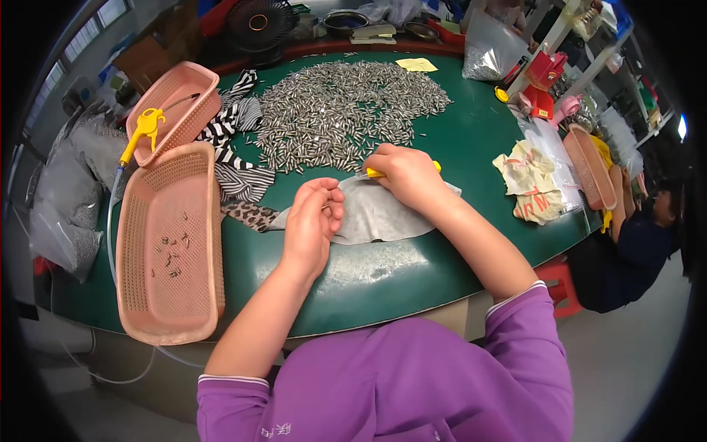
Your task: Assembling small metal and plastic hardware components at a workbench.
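Note:
A wide heap of small silvery metal parts [346, 110] is spread over the green tabletop [294, 295]. My left hand [313, 217] is palm up with its fingers curled in, and what looks like a small metal part [326, 207] shows between them. To its right, my right hand [405, 175] grips a yellow-handled tool [375, 173]; the fingers cover most of it, so its kind is unclear. The tool's front end points toward the heap's near edge. Under both hands lies a grey cloth [375, 217].
At the left stand two pink baskets, the nearer one [213, 295] with several metal parts inside. A yellow air gun [147, 125] with a hose rests on the farther basket [193, 70]. Striped cloths [247, 180] lie beside them. Stained cloth [530, 180] is at the right, near another person [641, 250].

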Motion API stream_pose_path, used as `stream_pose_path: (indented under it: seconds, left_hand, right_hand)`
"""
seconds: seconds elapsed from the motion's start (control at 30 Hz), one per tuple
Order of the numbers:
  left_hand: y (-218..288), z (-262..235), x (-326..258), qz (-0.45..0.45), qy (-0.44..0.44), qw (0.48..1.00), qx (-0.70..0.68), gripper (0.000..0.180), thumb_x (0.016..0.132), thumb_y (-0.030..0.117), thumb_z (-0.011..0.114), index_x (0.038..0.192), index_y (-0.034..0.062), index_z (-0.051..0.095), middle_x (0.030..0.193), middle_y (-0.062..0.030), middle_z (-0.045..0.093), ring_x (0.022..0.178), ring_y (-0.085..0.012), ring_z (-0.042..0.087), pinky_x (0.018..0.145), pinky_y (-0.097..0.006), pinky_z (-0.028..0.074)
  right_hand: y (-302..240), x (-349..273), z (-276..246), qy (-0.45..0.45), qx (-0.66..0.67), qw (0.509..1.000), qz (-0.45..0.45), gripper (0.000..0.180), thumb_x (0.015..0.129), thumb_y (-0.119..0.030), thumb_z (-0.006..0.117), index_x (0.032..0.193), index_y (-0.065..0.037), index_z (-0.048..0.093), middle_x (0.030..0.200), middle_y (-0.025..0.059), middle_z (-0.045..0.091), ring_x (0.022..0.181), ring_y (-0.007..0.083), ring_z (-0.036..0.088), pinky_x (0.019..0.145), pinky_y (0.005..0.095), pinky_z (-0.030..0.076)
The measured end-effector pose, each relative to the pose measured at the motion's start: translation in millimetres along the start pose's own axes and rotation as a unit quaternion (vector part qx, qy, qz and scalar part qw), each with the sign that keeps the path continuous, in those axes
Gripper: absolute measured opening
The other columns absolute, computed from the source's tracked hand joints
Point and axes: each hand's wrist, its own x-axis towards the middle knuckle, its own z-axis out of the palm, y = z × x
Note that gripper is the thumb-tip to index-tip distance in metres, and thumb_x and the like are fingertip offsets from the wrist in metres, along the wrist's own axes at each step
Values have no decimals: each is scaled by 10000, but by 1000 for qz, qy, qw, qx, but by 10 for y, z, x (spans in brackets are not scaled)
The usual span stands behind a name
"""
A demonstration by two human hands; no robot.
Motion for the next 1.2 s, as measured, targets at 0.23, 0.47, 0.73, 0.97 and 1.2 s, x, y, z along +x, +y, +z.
stream_pose_path:
  seconds: [0.23,0.47,0.73,0.97,1.2]
  left_hand:
    - [-15,12,-2,-12,-1,997,81,202,948,122,552,1128,30,547,917,-7,568,705,-57,473,599,-195,387]
    - [-27,33,-34,-16,-81,984,158,220,908,114,645,1115,59,599,957,16,594,814,-42,510,710,-200,427]
    - [-71,-67,-40,65,-130,973,178,123,910,48,631,1032,45,613,995,3,605,882,-69,549,792,-228,448]
    - [45,32,-111,154,-122,959,205,96,909,22,623,1004,31,618,948,-18,584,842,-75,542,754,-215,440]
    - [90,20,-109,217,-101,935,260,98,896,6,633,993,17,624,927,-32,574,808,-92,550,709,-214,446]
  right_hand:
    - [-130,49,-45,76,198,976,54,148,804,-53,660,951,-71,666,933,78,611,882,244,618,772,338,493]
    - [-362,-264,-76,3,519,852,73,61,882,-67,650,937,-40,649,937,2,538,861,98,516,784,253,419]
    - [-372,-319,-103,16,535,841,73,176,853,-127,692,1013,-59,661,967,53,588,926,175,566,841,307,453]
    - [-467,-354,-280,140,294,945,-24,273,858,-109,623,1129,-83,654,923,81,628,783,242,624,672,346,501]
    - [-519,-344,-235,150,321,933,-63,229,816,-78,656,1041,-105,694,793,48,652,732,229,634,641,345,506]
